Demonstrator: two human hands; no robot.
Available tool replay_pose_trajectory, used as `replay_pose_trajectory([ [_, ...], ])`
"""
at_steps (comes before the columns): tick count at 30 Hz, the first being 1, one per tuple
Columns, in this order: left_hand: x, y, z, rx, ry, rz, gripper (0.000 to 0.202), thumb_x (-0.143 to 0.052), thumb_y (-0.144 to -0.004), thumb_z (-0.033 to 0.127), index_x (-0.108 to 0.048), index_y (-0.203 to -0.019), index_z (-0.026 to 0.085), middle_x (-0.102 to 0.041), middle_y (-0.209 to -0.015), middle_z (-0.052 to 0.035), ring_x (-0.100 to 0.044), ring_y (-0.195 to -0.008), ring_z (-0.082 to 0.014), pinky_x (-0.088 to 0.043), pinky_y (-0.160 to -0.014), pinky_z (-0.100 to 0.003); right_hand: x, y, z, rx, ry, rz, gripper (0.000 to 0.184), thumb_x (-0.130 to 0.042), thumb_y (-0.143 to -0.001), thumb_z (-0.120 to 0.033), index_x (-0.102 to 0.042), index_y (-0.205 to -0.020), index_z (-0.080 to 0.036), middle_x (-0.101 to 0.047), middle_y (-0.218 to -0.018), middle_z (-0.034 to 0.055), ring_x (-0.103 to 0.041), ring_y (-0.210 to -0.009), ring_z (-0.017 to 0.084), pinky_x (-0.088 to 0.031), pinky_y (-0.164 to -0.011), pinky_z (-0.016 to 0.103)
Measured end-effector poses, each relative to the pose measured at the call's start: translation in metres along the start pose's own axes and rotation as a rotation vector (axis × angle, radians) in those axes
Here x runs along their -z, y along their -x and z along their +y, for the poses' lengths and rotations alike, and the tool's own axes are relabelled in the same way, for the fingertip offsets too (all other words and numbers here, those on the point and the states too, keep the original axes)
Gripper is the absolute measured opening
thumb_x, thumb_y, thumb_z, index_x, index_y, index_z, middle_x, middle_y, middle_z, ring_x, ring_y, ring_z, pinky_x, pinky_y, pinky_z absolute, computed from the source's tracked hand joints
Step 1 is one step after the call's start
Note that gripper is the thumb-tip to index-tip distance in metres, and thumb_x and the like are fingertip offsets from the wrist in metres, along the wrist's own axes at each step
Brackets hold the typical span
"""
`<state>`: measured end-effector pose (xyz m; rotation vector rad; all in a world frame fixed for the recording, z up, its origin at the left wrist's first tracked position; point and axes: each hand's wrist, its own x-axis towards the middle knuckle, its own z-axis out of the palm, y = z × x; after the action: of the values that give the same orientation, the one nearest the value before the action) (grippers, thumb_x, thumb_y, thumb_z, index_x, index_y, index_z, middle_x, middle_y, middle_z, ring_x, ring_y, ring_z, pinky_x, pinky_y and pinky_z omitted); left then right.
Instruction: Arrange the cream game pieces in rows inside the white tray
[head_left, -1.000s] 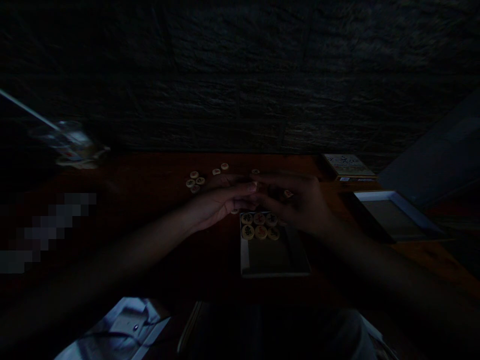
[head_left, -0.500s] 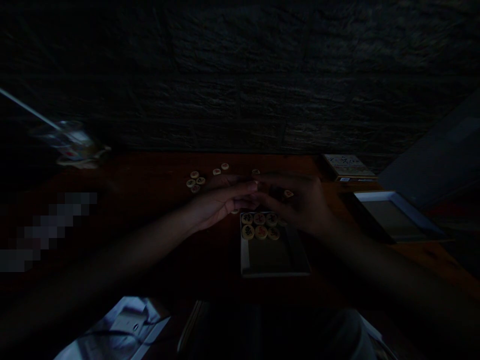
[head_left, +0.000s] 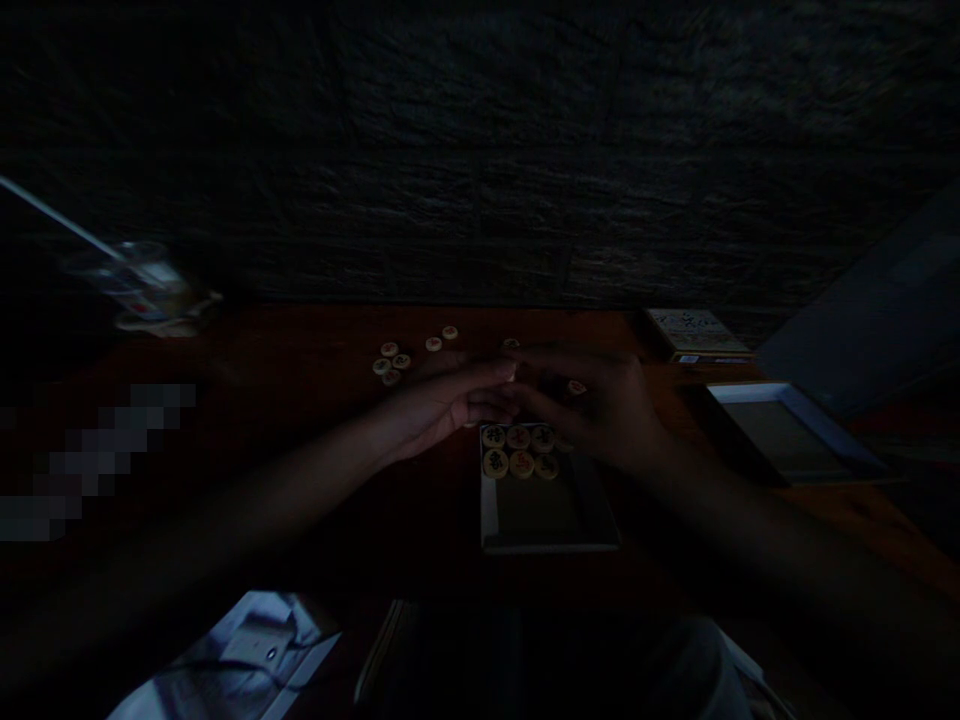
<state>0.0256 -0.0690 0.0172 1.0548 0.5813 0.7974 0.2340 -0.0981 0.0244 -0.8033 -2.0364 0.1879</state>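
Note:
The scene is very dark. My left hand (head_left: 442,405) reaches in from the left, fingers curled together, fingertips meeting my right hand (head_left: 600,405) just above the far edge of a small shallow box (head_left: 547,520). Several round pale game pieces (head_left: 519,451) with dark and red marks lie in rows at the box's far end. My right hand's fingers are bent and close together over that spot. Whatever sits between the fingertips of either hand is too dim to make out. More loose round pieces (head_left: 391,363) lie on the dark wooden table (head_left: 300,380) beyond my left hand.
A clear cup with a straw (head_left: 142,285) stands at the far left. A flat printed box (head_left: 696,332) and an open box lid (head_left: 795,432) lie at the right. A dark stone wall closes the back. White cloth (head_left: 240,655) shows at the bottom.
Almost nothing has moved. My two hands have edged very slightly closer together over the far end of the small box.

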Motion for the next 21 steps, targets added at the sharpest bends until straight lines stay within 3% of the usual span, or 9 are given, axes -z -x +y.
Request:
replay_pose_trajectory([
  [10,-0.002,0.001,0.0015,-0.01,-0.038,0.02,0.027,-0.086,-0.081,0.031,-0.078,-0.097,0.01,-0.081,-0.091,-0.0114,-0.076,-0.082,-0.0185,-0.06,-0.078,-0.03,0.0005,-0.0006,-0.0006,0.002,0.0,-0.003,0.034,-0.078,-0.091,-0.025,-0.076,-0.125,-0.022,-0.082,-0.11,0.0065,-0.076,-0.08,0.016,-0.061,-0.076,0.028],
  [15,-0.0018,0.0009,0.0014,-0.001,-0.036,0.02,0.032,-0.086,-0.081,0.037,-0.077,-0.095,0.01,-0.08,-0.091,-0.0125,-0.076,-0.08,-0.0195,-0.06,-0.077,-0.03,-0.0002,-0.0012,-0.001,0.038,-0.002,0.011,0.034,-0.078,-0.091,-0.023,-0.076,-0.124,-0.021,-0.081,-0.111,0.0066,-0.077,-0.084,0.016,-0.061,-0.079,0.028],
  [21,-0.0034,0.0017,0.0025,-0.025,-0.087,0.033,0.031,-0.085,-0.082,0.032,-0.078,-0.101,0.009,-0.08,-0.095,-0.0132,-0.076,-0.085,-0.0196,-0.06,-0.081,-0.031,-0.0006,-0.0005,0.001,0.038,-0.01,0.014,0.034,-0.079,-0.091,-0.024,-0.076,-0.124,-0.021,-0.081,-0.109,0.0066,-0.077,-0.085,0.017,-0.061,-0.078,0.028],
])
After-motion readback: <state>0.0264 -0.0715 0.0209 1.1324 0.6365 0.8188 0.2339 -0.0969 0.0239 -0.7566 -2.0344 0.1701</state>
